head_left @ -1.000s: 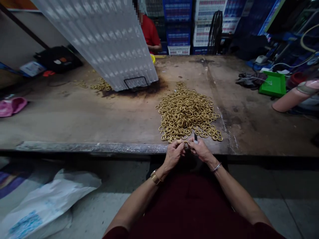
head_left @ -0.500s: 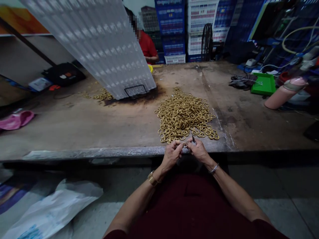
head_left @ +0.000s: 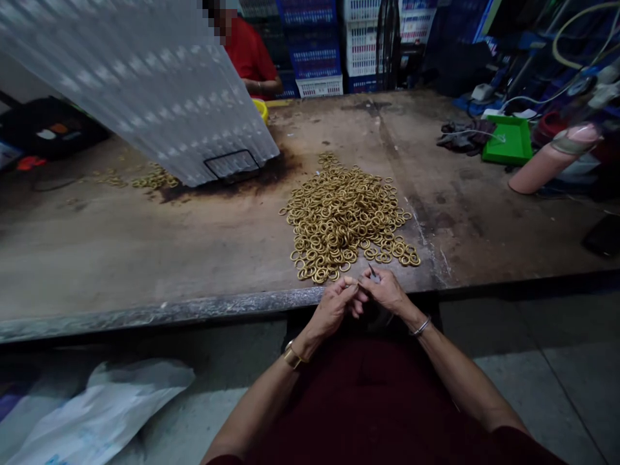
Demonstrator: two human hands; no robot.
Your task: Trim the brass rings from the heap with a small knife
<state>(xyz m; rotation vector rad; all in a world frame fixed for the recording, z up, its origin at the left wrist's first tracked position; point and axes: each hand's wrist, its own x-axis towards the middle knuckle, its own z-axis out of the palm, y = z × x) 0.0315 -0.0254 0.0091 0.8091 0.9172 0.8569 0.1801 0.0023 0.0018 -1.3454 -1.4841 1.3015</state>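
My left hand [head_left: 334, 303] is closed in a pinch at the table's front edge, on what looks like a brass-coloured ring [head_left: 356, 285], mostly covered by the fingers. Fingertip to fingertip with it, my right hand [head_left: 387, 292] is closed around a small pointed knife [head_left: 372, 274], whose dark tip sticks up past the fingers. The handle is hidden in the palm. Just beyond both hands lies a heap of brass-coloured rings [head_left: 346, 216], with a few loose ones at its near side.
A ribbed translucent panel [head_left: 159, 84] slants over the wooden table [head_left: 87, 252], beside a few more rings [head_left: 155, 177]. Behind it sits a person in red [head_left: 249, 55]. A green tray [head_left: 507, 139], a pink cylinder [head_left: 552, 158] and a phone-like dark object [head_left: 603, 236] lie right.
The camera view has shifted, so the table and panel sit further left and higher. My hands stay together at the edge; the left fingers now cover more of the ring.
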